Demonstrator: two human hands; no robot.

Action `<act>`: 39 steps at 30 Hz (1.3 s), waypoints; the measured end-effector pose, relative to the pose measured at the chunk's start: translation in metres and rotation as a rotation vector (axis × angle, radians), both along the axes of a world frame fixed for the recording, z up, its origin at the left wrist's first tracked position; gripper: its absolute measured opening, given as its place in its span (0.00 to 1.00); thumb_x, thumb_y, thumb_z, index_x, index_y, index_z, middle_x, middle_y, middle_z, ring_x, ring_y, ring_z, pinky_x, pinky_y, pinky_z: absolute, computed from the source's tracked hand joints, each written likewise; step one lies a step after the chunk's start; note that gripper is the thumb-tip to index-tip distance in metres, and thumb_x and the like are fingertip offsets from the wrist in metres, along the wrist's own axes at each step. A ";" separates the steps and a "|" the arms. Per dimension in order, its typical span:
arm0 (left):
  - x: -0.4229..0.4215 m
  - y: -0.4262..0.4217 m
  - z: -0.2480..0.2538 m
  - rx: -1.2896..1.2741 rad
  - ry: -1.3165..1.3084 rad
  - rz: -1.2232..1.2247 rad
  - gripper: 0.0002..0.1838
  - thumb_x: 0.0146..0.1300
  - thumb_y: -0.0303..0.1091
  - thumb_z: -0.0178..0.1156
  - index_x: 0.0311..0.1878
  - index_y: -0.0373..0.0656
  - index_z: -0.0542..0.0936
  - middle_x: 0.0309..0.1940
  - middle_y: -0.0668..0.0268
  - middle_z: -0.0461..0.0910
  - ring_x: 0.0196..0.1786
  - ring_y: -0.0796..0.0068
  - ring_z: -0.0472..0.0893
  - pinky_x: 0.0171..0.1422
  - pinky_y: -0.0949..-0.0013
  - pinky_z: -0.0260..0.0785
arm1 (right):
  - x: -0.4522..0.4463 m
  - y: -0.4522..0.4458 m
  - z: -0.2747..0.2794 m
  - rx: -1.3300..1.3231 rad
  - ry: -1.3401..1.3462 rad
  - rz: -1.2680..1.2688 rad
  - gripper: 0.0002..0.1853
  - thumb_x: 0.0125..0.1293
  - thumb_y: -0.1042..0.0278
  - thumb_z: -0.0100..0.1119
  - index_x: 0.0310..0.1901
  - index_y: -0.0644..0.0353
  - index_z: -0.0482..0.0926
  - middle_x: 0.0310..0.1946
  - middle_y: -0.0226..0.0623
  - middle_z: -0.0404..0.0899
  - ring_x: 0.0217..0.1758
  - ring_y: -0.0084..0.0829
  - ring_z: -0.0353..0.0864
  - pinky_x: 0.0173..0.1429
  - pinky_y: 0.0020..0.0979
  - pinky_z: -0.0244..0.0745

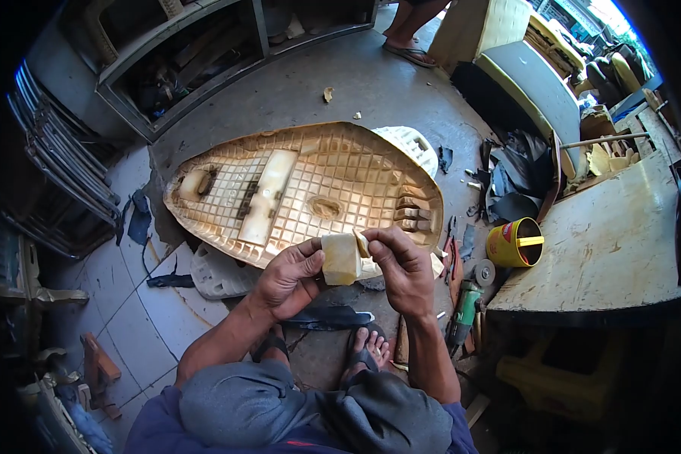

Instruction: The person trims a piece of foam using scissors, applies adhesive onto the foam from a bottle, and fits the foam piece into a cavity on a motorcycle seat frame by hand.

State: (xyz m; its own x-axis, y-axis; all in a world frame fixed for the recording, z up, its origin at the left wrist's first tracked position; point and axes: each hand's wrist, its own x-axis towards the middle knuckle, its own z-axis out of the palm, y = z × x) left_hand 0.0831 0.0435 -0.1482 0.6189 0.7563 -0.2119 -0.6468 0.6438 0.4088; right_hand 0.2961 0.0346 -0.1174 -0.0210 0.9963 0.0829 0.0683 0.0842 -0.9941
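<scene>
My left hand (291, 280) is closed around the edge of a cream-coloured block of foam (340, 259), held up in front of my knees. A thin yellowish piece of foam (362, 244) stands at the block's right edge, pinched by the fingers of my right hand (403, 271). Whether this piece is still joined to the block I cannot tell. Just beyond both hands lies a large brownish motorcycle seat base (356, 163), its ribbed grid side facing up. Pale blocks underneath it show at its far right and near left.
On the right are a green angle grinder (464, 312), a yellow can (513, 244) and a worn board (594, 238). Black scraps (516, 170) litter the floor beyond the can. Stacked metal frames (68, 166) stand left. Another person's foot (408, 51) is at the back.
</scene>
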 end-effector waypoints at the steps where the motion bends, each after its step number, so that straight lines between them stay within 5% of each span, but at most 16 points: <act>1: 0.000 0.000 0.000 -0.012 0.019 0.005 0.20 0.74 0.33 0.57 0.65 0.35 0.73 0.57 0.58 0.80 0.62 0.65 0.80 0.71 0.58 0.71 | 0.000 -0.001 -0.001 0.034 -0.059 0.014 0.08 0.72 0.73 0.59 0.48 0.65 0.83 0.37 0.34 0.80 0.42 0.26 0.78 0.50 0.27 0.72; 7: -0.009 0.003 -0.008 -0.041 0.069 0.082 0.21 0.74 0.33 0.57 0.66 0.36 0.72 0.57 0.58 0.80 0.61 0.64 0.80 0.71 0.57 0.71 | 0.005 -0.016 0.008 0.224 -0.295 0.314 0.05 0.70 0.78 0.60 0.45 0.66 0.83 0.36 0.33 0.79 0.40 0.26 0.77 0.47 0.28 0.72; 10: -0.007 0.003 -0.008 -0.043 0.073 0.099 0.22 0.74 0.34 0.57 0.68 0.37 0.70 0.58 0.59 0.79 0.62 0.64 0.79 0.71 0.56 0.70 | -0.001 -0.020 0.004 0.131 -0.146 0.120 0.05 0.70 0.78 0.59 0.45 0.66 0.83 0.37 0.33 0.79 0.41 0.26 0.77 0.46 0.28 0.72; 11: -0.006 0.003 -0.007 -0.051 0.072 0.106 0.22 0.74 0.34 0.57 0.67 0.37 0.70 0.58 0.60 0.79 0.62 0.64 0.79 0.71 0.56 0.70 | -0.002 -0.018 0.001 0.081 -0.089 0.000 0.06 0.68 0.78 0.61 0.45 0.63 0.84 0.36 0.36 0.81 0.42 0.33 0.80 0.48 0.30 0.75; 14: -0.002 0.002 -0.003 -0.011 0.093 0.071 0.22 0.74 0.34 0.57 0.67 0.38 0.70 0.58 0.60 0.79 0.62 0.64 0.78 0.70 0.56 0.70 | -0.004 -0.007 0.006 0.155 -0.198 -0.071 0.06 0.68 0.78 0.60 0.45 0.64 0.84 0.35 0.37 0.80 0.42 0.33 0.80 0.48 0.30 0.74; 15: -0.002 0.001 -0.002 -0.012 0.096 0.069 0.22 0.74 0.34 0.57 0.67 0.38 0.70 0.58 0.60 0.79 0.62 0.64 0.78 0.70 0.56 0.70 | -0.004 -0.005 0.003 0.194 -0.227 -0.031 0.05 0.70 0.77 0.60 0.45 0.66 0.83 0.36 0.34 0.78 0.41 0.26 0.77 0.47 0.27 0.72; 18: -0.005 0.001 -0.004 -0.045 0.115 0.098 0.18 0.74 0.31 0.57 0.63 0.38 0.73 0.55 0.59 0.80 0.61 0.63 0.79 0.70 0.54 0.72 | -0.002 -0.010 0.002 0.209 -0.343 0.107 0.05 0.70 0.77 0.61 0.44 0.65 0.83 0.35 0.34 0.78 0.41 0.27 0.77 0.47 0.28 0.72; 22: -0.007 0.003 -0.007 -0.047 0.057 0.135 0.20 0.74 0.32 0.57 0.66 0.39 0.71 0.57 0.59 0.78 0.63 0.64 0.77 0.69 0.52 0.72 | -0.006 -0.024 0.000 0.129 -0.208 0.030 0.05 0.68 0.78 0.61 0.43 0.63 0.84 0.36 0.37 0.81 0.42 0.33 0.80 0.49 0.31 0.74; 30: -0.003 0.003 0.015 0.131 -0.047 0.050 0.34 0.70 0.36 0.64 0.73 0.39 0.61 0.67 0.57 0.70 0.66 0.63 0.75 0.67 0.58 0.73 | -0.017 -0.020 -0.005 0.156 -0.077 -0.104 0.05 0.73 0.77 0.57 0.46 0.65 0.81 0.36 0.36 0.78 0.39 0.27 0.79 0.46 0.27 0.74; 39: 0.008 0.001 0.012 0.223 0.100 0.286 0.34 0.66 0.28 0.67 0.71 0.39 0.61 0.59 0.60 0.75 0.66 0.67 0.75 0.73 0.62 0.68 | -0.036 -0.025 -0.010 -0.061 0.128 -0.117 0.07 0.76 0.71 0.55 0.48 0.65 0.80 0.34 0.28 0.75 0.37 0.20 0.73 0.45 0.23 0.70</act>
